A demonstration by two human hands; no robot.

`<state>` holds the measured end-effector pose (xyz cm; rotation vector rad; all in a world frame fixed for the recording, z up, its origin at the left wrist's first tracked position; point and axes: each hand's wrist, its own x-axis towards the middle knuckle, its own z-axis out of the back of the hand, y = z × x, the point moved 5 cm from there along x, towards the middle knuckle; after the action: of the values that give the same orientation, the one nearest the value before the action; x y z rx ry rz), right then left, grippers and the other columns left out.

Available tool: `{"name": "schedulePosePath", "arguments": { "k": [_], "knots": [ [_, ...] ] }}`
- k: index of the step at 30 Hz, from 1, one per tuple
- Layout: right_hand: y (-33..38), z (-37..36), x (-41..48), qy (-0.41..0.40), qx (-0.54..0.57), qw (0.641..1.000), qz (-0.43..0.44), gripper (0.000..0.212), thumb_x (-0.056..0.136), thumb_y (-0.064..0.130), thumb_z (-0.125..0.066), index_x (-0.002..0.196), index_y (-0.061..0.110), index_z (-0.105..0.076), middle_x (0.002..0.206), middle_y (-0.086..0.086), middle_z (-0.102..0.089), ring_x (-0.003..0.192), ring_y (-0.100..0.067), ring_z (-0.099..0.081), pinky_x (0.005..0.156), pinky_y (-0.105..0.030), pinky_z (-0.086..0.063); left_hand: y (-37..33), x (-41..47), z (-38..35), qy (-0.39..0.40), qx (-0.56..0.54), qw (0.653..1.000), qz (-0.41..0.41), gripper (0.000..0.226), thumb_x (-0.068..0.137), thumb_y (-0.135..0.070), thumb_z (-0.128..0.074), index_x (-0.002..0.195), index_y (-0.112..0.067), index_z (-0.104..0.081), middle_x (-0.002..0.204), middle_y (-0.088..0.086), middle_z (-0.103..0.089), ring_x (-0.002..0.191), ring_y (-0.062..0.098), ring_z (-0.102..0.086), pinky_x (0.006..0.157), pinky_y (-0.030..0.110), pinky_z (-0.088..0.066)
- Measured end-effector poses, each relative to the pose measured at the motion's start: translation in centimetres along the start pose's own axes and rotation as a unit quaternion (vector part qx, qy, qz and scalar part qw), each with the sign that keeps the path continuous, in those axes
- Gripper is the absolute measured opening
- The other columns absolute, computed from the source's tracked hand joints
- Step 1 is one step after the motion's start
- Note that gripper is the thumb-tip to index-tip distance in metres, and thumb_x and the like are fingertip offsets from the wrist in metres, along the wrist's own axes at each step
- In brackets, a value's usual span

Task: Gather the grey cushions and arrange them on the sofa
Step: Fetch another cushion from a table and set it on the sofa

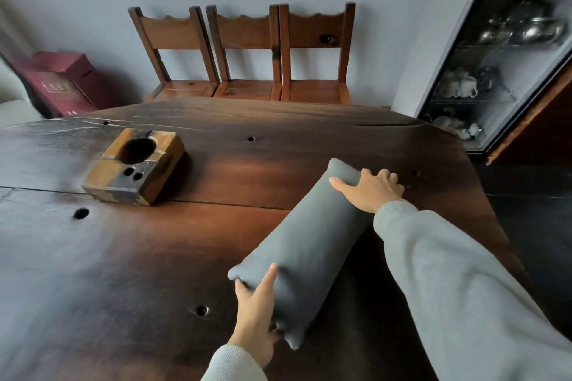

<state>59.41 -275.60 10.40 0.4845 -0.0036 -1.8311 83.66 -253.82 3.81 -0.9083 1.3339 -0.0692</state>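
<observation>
A long grey cushion (305, 244) lies slantwise on the dark wooden table (123, 257), its near end towards me and its far end up and to the right. My left hand (255, 315) grips the near end, thumb on top and fingers tucked underneath. My right hand (373, 189) clasps the far end from the right side, thumb laid across the top. Both arms wear light grey sleeves. A pale sofa edge (14, 102) shows at the far left.
A wooden block with a round hollow (134, 161) sits on the table's left part. Three wooden chairs (247, 52) line the wall behind the table. A dark red box (65, 83) stands left; a glass cabinet (501, 49) with metalware stands right.
</observation>
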Motion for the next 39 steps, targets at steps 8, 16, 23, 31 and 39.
{"name": "schedulePosePath", "arguments": {
  "k": [8, 16, 23, 31, 39],
  "knots": [
    [-6.8, -2.4, -6.0, 0.053, 0.252, 0.964, -0.068, 0.102, 0.072, 0.079, -0.069, 0.145, 0.013, -0.044, 0.146, -0.012, -0.052, 0.124, -0.031, -0.054, 0.088, -0.038, -0.042, -3.5, -1.4, 4.1, 0.02, 0.097, 0.987, -0.128, 0.111, 0.08, -0.054, -0.083, 0.16, -0.057, -0.007, 0.169, -0.004, -0.032, 0.151, 0.035, -0.037, 0.119, 0.056, -0.037],
    [-1.3, -3.9, -15.8, 0.142, 0.296, 0.944, -0.024, 0.115, 0.072, 0.083, -0.067, 0.159, 0.013, -0.037, 0.162, -0.008, -0.042, 0.146, -0.033, -0.044, 0.111, -0.046, -0.042, -7.8, -7.5, 14.9, -0.027, 0.156, 0.968, -0.196, 0.114, 0.055, -0.056, -0.084, 0.156, -0.05, -0.032, 0.149, -0.005, -0.058, 0.135, 0.028, -0.056, 0.115, 0.051, -0.044],
    [5.9, 0.4, -26.8, 0.129, 0.307, 0.942, 0.05, 0.103, 0.077, 0.076, -0.07, 0.152, 0.01, -0.046, 0.156, -0.009, -0.05, 0.141, -0.032, -0.049, 0.108, -0.042, -0.044, -10.7, -16.5, 25.5, -0.044, 0.136, 0.957, -0.252, 0.107, 0.064, -0.043, -0.087, 0.158, -0.039, -0.038, 0.15, -0.006, -0.057, 0.14, 0.023, -0.05, 0.121, 0.049, -0.036],
    [9.7, 6.1, -39.9, 0.081, 0.304, 0.942, 0.115, 0.087, 0.076, 0.074, -0.073, 0.132, 0.008, -0.064, 0.137, -0.011, -0.066, 0.129, -0.031, -0.059, 0.11, -0.042, -0.047, -12.2, -26.6, 34.5, -0.092, 0.153, 0.931, -0.32, 0.085, 0.08, -0.017, -0.089, 0.152, -0.031, -0.046, 0.128, -0.01, -0.062, 0.123, 0.018, -0.055, 0.092, 0.023, -0.042],
    [13.8, 8.5, -57.3, 0.083, 0.308, 0.929, 0.189, 0.102, 0.085, 0.071, -0.069, 0.156, 0.005, -0.039, 0.16, -0.014, -0.045, 0.146, -0.034, -0.044, 0.115, -0.044, -0.038, -8.9, -41.8, 47.2, -0.129, 0.116, 0.903, -0.392, 0.109, 0.064, -0.026, -0.093, 0.159, -0.022, -0.041, 0.147, 0.004, -0.058, 0.139, 0.023, -0.053, 0.112, 0.033, -0.039]
  ]
}}
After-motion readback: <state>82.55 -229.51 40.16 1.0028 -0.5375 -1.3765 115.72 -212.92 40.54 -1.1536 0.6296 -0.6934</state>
